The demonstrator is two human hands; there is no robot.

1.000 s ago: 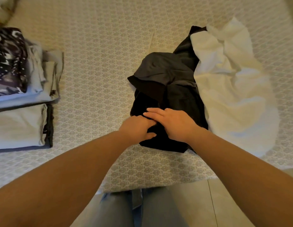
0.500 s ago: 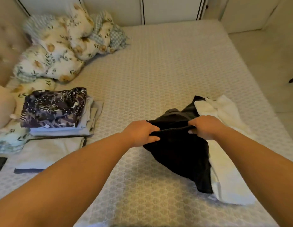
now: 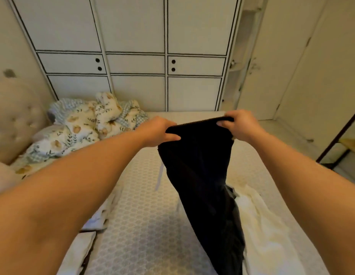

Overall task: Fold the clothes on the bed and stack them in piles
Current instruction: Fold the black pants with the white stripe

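Both hands hold the black garment [image 3: 202,175] up in the air over the middle of the bed [image 3: 140,225]. The left hand [image 3: 155,132] pinches one end of the ribbed top band, thumb under and fingers [image 3: 168,124] curled over the cloth; the right hand [image 3: 241,126] grips the other end the same way, its fingers wrapped round the band. The band runs nearly level between the two hands, from left to right, and is pulled fairly taut.

From that band the garment hangs straight down and toward the near edge of the bed, so its long axis runs from the hands down to the person. Its lower end trails out of view at the bottom of the picture, and I cannot tell whether it touches the bed there. It looks like trousers or a skirt held by the waistband, but the shape is hard to read.

A white garment [image 3: 267,225] lies crumpled on the bed just beside the hanging cloth, toward the right edge. Already folded clothes [image 3: 97,217] lie toward the left edge, partly hidden by the left forearm.

The next move probably calls for laying the black garment flat on the bare stretch of bed between the white one and the folded clothes, band toward the far edge. Both hands are equally placed for it.
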